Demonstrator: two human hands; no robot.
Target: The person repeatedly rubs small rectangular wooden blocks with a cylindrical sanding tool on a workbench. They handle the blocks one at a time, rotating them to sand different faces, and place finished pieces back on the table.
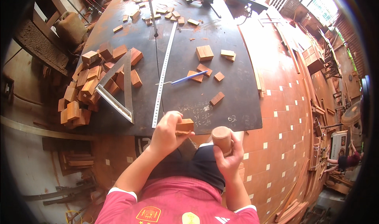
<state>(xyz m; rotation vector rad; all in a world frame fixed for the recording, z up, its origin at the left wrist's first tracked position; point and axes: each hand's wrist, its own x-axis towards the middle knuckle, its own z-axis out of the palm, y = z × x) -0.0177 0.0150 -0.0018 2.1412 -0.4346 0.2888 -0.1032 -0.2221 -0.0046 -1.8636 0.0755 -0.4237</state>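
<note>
My left hand (167,131) is closed around a small wooden block (185,125) just off the table's near edge. Beside it, my right hand (231,155) grips a pale brown cylinder (222,137) with a flat round top; its lower part is hidden by my fingers. The two pieces are apart. Below my hands a brownish pointed thing (187,149) shows against my dark shorts; its kind I cannot make out. Ahead on the dark table (177,98) lie several loose wooden blocks, among them a larger one (204,53), and a blue pen (189,77) resting across two small pieces.
A heap of wooden blocks (89,82) covers the table's left side, with a metal set square (128,86) against it. A long white ruler (165,74) runs away from me. Small offcuts (173,15) lie farther back. Another person (349,159) is at the far right.
</note>
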